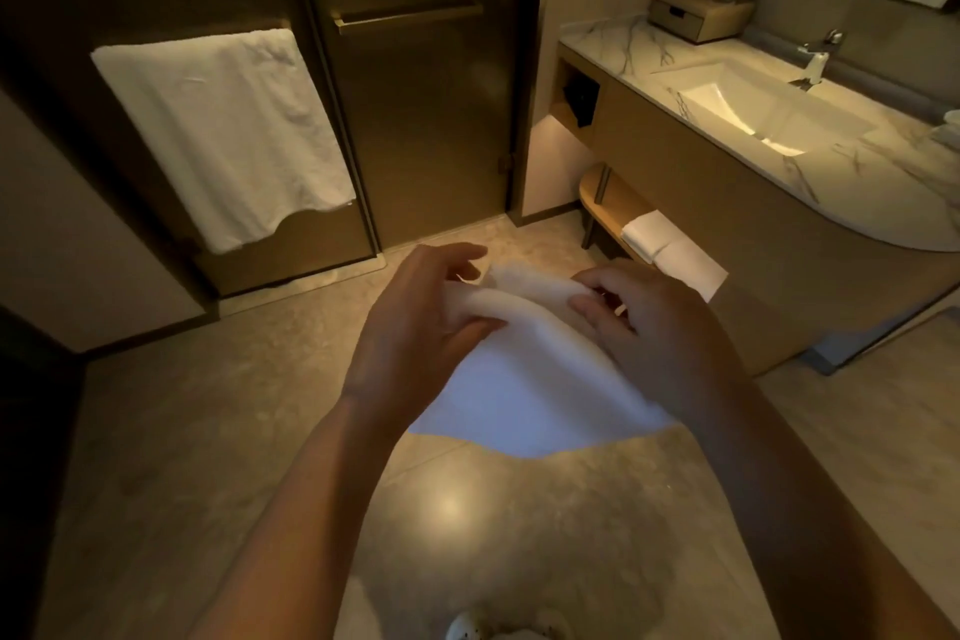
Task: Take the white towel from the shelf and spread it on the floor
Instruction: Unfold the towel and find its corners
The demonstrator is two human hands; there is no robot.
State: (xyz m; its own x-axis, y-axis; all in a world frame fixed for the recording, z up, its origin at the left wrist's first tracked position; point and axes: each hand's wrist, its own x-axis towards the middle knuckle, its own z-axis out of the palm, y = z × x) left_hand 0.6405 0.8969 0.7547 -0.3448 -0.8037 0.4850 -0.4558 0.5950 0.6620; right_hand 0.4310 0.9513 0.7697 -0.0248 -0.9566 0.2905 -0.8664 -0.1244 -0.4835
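Note:
A white towel (524, 390) hangs in the air in front of me, above the tiled floor (208, 431). My left hand (410, 343) grips its folded top edge from the left. My right hand (654, 333) pinches the same edge from the right. The towel's lower part drops in a loose point between my forearms. The low wooden shelf (605, 203) under the vanity holds two more folded white towels (670, 250).
A large white towel (223, 130) hangs on the rail of the glass shower door (415, 94) at the left. The marble vanity with a sink (758, 114) and tap fills the right side. A slipper toe (467, 626) shows at the bottom edge.

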